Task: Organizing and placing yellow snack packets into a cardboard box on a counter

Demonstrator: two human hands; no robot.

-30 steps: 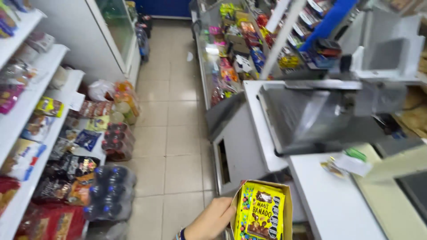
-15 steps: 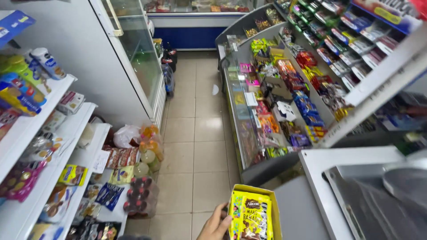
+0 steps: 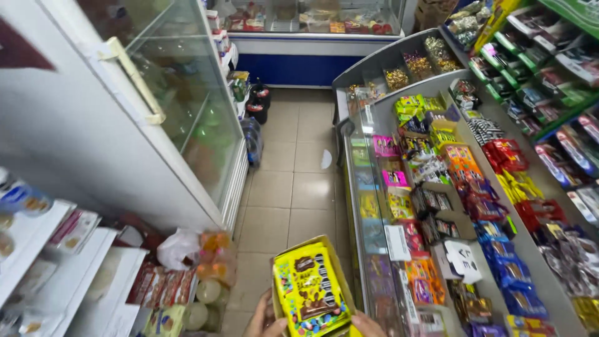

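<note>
**Two hands on one yellow snack box in the shop aisle**

Two hands are all we see of ourselves, both at the bottom edge of the head view. Our left hand (image 3: 265,321) comes up under the left side of the yellow carton (image 3: 310,288), its fingers closed against the cardboard wall. Our right hand (image 3: 367,324) meets the carton's lower right corner; only a few knuckles show, so we cannot tell how its fingers lie, though it touches the box. The carton is tilted, its open face toward us, filled with yellow candy packets (image 3: 307,293) printed with chocolate pieces and coloured dots.

The box sits low in the middle of the view, above the beige tiled floor (image 3: 290,187), just left of the glass-fronted sweets counter (image 3: 368,206). That counter runs away from us on the right, its sloped trays packed with bright wrappers in red, blue, yellow and pink. On our left stands a white fridge with a glass door (image 3: 181,118), and below it white shelves (image 3: 81,274) with packets. A blue-fronted display case (image 3: 299,62) closes the far end of the aisle.
</note>
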